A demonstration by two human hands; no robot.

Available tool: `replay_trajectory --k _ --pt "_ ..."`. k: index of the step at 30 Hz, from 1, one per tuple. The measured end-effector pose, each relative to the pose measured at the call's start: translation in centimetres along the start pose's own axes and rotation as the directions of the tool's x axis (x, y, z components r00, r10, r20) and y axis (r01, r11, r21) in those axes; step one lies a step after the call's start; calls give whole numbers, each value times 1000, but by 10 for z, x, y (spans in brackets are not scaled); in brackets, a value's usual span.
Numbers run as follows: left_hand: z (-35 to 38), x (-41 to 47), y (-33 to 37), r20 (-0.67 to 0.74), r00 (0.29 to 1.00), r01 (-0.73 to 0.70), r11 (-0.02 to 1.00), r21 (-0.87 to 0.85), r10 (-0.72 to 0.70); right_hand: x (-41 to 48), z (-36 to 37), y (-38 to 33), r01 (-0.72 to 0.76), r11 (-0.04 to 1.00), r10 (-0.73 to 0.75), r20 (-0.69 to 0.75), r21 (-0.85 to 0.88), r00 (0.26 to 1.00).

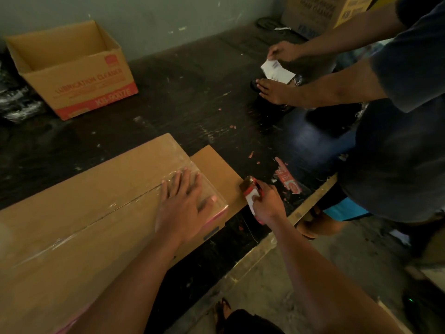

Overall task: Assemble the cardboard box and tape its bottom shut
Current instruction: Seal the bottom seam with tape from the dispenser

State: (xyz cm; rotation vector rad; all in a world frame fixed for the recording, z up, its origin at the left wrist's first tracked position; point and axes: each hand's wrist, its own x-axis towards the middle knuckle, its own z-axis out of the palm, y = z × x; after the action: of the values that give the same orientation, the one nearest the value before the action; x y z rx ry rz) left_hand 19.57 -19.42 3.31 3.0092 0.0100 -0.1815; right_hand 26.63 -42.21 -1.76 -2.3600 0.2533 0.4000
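A brown cardboard box (pixel 79 213) lies bottom-up on the dark worktable, its two flaps meeting in a seam covered by clear tape (pixel 134 198). My left hand (pixel 183 201) presses flat on the taped right end of the seam, fingers spread. My right hand (pixel 265 201) grips a red and white tape dispenser (pixel 250 191) just past the box's right end, above a loose flap (pixel 216 165) that lies flat on the table.
An open "Lubrication Cleaner" carton (pixel 72 71) stands at the back left. Another person (pixel 397 116) at the right handles a white paper (pixel 277 71) over the worktable (pixel 192 92). Red tape scraps (pixel 289 182) litter the table near its right edge; the floor lies below.
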Motion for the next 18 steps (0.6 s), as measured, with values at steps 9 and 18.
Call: replay_trajectory --k 9,18 --pt "5 5 -9 -4 1000 1 1000 6 -1 11 2 14 22 997 -22 0 -74 1000" --pt "5 -5 -25 -14 999 34 999 21 -33 12 -4 13 -4 974 -4 -39 -225 999"
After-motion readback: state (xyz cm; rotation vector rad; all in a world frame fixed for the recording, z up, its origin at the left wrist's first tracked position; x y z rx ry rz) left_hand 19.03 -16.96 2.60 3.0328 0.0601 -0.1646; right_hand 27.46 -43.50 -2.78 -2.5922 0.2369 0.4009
